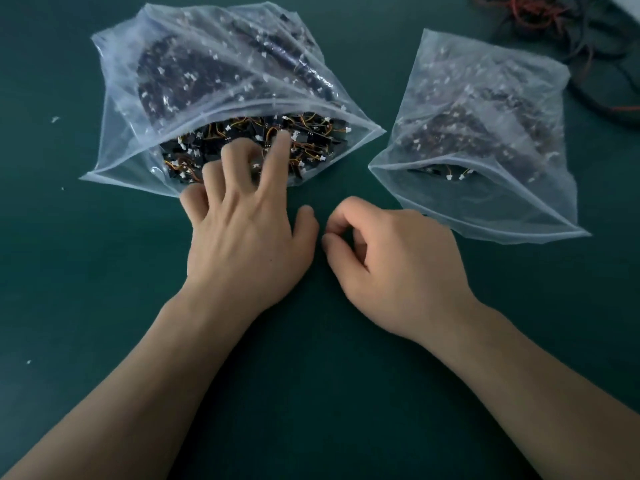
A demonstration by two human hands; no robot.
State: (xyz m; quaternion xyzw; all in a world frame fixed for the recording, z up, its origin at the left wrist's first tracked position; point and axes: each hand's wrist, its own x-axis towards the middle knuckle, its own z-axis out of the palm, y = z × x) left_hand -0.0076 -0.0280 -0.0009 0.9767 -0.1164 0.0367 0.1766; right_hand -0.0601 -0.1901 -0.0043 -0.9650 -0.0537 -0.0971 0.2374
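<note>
A large clear plastic bag (145,84) lies open on the dark green table, full of small black parts with orange wires and white connectors (311,133). My left hand (242,220) reaches into its mouth, fingers spread among the parts; the index finger is straight, the others bent, and no part is plainly held. My right hand (391,251) rests on the table just right of it, fingers curled loosely with thumb near the index finger, holding nothing I can see. A second clear bag (485,98) of the same parts lies open at the right.
A tangle of black and red cables (571,36) lies at the back right corner. Small white scraps (54,119) dot the green table (69,271) on the left.
</note>
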